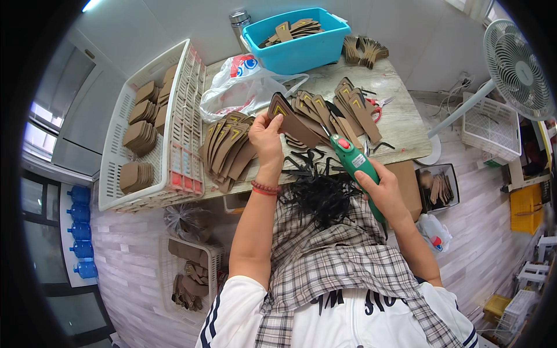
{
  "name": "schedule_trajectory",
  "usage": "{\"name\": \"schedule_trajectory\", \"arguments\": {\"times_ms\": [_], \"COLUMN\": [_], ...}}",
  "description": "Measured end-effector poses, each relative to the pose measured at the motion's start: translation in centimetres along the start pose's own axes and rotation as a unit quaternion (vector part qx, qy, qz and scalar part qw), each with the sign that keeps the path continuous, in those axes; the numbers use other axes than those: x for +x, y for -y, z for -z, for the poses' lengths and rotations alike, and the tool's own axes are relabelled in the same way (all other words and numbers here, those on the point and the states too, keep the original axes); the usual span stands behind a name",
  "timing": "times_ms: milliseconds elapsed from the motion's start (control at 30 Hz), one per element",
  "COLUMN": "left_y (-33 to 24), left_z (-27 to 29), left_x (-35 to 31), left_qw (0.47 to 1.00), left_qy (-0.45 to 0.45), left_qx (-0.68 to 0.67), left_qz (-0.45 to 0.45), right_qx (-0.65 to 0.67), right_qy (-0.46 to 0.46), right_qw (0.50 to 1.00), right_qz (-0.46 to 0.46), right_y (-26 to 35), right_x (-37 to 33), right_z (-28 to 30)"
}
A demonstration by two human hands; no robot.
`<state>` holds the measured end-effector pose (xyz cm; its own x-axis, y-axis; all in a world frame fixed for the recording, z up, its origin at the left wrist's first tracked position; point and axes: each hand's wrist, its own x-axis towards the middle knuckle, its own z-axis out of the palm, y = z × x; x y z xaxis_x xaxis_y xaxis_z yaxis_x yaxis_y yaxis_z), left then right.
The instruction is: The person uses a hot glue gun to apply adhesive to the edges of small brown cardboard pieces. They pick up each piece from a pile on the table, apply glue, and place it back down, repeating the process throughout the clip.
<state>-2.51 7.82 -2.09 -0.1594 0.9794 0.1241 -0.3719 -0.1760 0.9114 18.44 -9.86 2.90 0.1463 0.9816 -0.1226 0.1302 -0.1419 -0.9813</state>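
Observation:
In my left hand (267, 138) a brown piece with a dark edge and a yellow V mark (288, 119) is pinched between thumb and fingers. My right hand (379, 188) grips a green handheld electric tool (350, 158) with a red button; its thin metal tip points at the piece's lower right end. I cannot tell whether tip and piece touch. Similar brown pieces lie fanned out left of my left hand (227, 148) and beyond the tool (355, 104). A tangle of black strips (325, 197) rests on my plaid apron (325, 261) at the table edge.
A white plastic crate (174, 133) of brown stacks stands left. Behind are a white plastic bag (235, 95), a blue bin (301, 55) and a steel flask (239, 22). Red-handled scissors (378, 109) lie right on the table (394, 87). A fan (516, 69) stands far right.

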Motion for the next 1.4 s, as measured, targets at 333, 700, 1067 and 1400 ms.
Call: {"name": "schedule_trajectory", "arguments": {"times_ms": [333, 700, 1067, 1400], "left_y": [-1.0, -0.2, -0.3, -1.9], "left_z": [-3.5, -4.5, -4.1, -2.6], "left_x": [-4.8, -6.6, -8.7, -7.6], "left_qw": [0.993, 0.986, 0.980, 0.981], "left_qy": [0.033, 0.043, 0.094, 0.113], "left_qx": [-0.069, -0.095, -0.068, -0.059], "left_qz": [0.086, 0.132, 0.161, 0.146], "right_qx": [-0.020, 0.013, 0.026, 0.000], "right_qy": [-0.009, -0.027, -0.031, 0.002], "right_qw": [1.000, 0.999, 0.999, 1.000], "right_qz": [0.018, 0.014, 0.032, 0.020], "right_y": [0.9, 0.5, 0.8, 1.1], "right_x": [-0.2, -0.3, -0.1, -0.8], "right_z": [-0.6, -0.6, -0.3, 0.7]}}
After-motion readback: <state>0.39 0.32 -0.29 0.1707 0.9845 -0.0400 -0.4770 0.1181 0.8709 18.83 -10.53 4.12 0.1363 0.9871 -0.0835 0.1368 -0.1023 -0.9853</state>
